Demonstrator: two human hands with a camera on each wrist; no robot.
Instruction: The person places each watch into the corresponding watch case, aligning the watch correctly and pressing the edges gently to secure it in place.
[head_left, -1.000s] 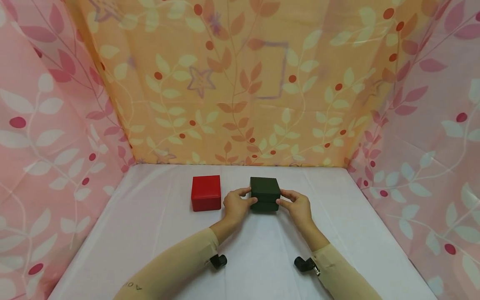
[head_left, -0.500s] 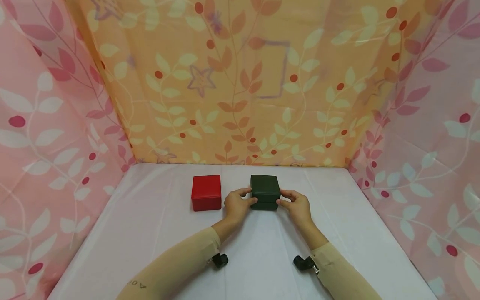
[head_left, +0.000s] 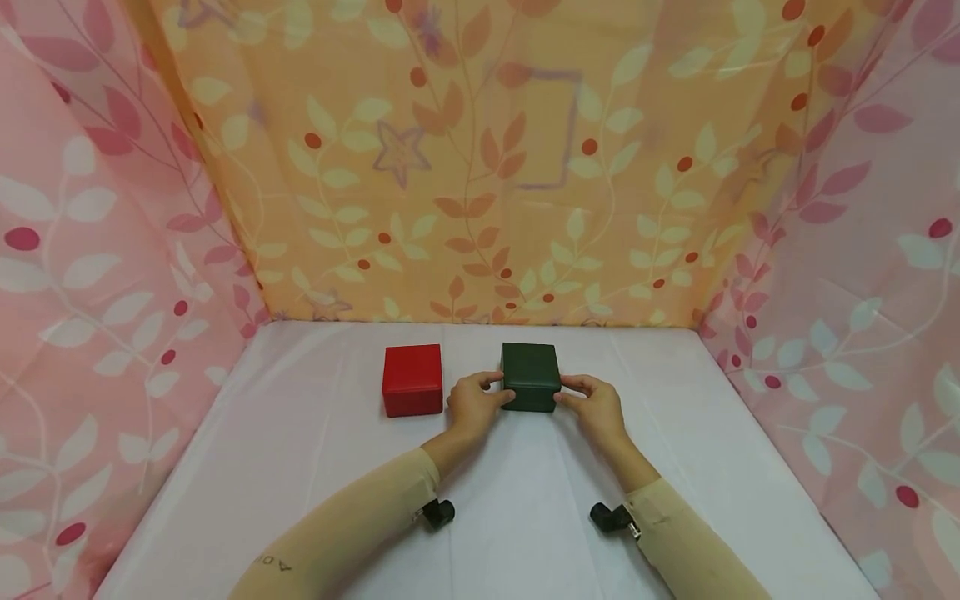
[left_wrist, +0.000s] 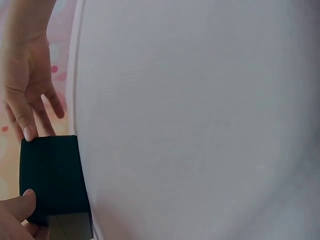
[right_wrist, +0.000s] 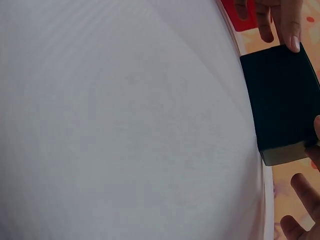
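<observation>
A dark green box [head_left: 530, 367] with a squared lid stands on the white table in the head view, with its lid down. My left hand [head_left: 474, 408] grips its left side, the thumb at the near left corner. On the opposite side, my right hand [head_left: 598, 408] holds the box between thumb and fingertips. To the left of it sits a red box [head_left: 412, 381] of similar shape, which neither hand touches. The left wrist view shows the green box [left_wrist: 52, 172] with a thumb on each side. Its far face is hidden.
A white cloth covers the table [head_left: 517, 517]. An orange patterned curtain [head_left: 465, 167] hangs behind it, and pink patterned curtains [head_left: 82, 292] flank both sides. Small black cameras [head_left: 438, 512] are worn at the wrists.
The green box has shifted slightly away from me, both hands still on it. More of its top and less of its front show now. The head view has tilted slightly downward.
</observation>
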